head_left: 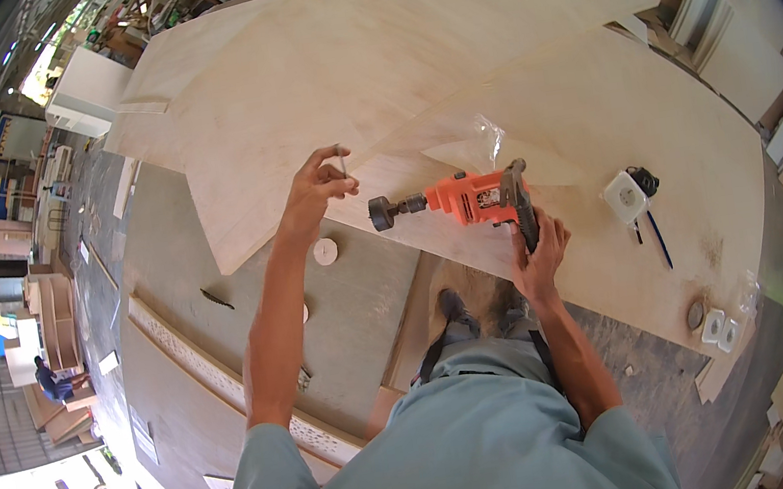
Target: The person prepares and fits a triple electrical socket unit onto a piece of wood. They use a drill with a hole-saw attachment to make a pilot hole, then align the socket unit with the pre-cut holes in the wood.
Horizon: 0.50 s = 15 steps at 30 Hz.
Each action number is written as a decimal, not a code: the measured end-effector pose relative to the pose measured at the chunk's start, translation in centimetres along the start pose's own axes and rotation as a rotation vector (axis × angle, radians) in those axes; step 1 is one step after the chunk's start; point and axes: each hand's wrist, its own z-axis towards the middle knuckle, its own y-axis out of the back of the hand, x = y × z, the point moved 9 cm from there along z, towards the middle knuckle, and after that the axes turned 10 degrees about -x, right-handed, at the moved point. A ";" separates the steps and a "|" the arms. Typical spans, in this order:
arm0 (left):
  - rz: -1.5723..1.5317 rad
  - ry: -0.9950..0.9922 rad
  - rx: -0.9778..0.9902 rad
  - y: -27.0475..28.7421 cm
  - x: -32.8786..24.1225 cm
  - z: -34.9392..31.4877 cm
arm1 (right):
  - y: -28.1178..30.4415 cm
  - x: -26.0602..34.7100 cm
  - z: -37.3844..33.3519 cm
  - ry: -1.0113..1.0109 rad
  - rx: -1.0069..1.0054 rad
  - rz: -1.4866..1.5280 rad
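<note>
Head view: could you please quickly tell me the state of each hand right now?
Left hand: pinching a thin, pale stick, exact kind unclear.
Right hand: closed around the handle of an orange power drill.

Gripping an orange-and-black pistol-shaped power drill (479, 198) in the right hand (543, 249), aiming its dark cylindrical hole-saw bit (381, 213) leftward from that grip. Pinching a small thin grey piece (342, 164) in the left hand (320, 183), near the bit. Facing broad pale plywood sheets (339, 73) beyond both grips; having a slim blue pen-like stick (660, 242) right of the drill grip.
</note>
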 end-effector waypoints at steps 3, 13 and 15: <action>0.206 0.024 0.140 -3.2 0.1 2.3 | 0.3 1.8 0.5 -0.129 -0.017 0.139; 0.595 -0.142 0.496 -9.5 3.4 6.8 | -2.1 4.7 -1.5 -0.789 0.078 0.560; 0.706 -0.146 0.555 -10.3 4.0 6.9 | -2.1 5.7 -1.1 -0.853 0.061 0.613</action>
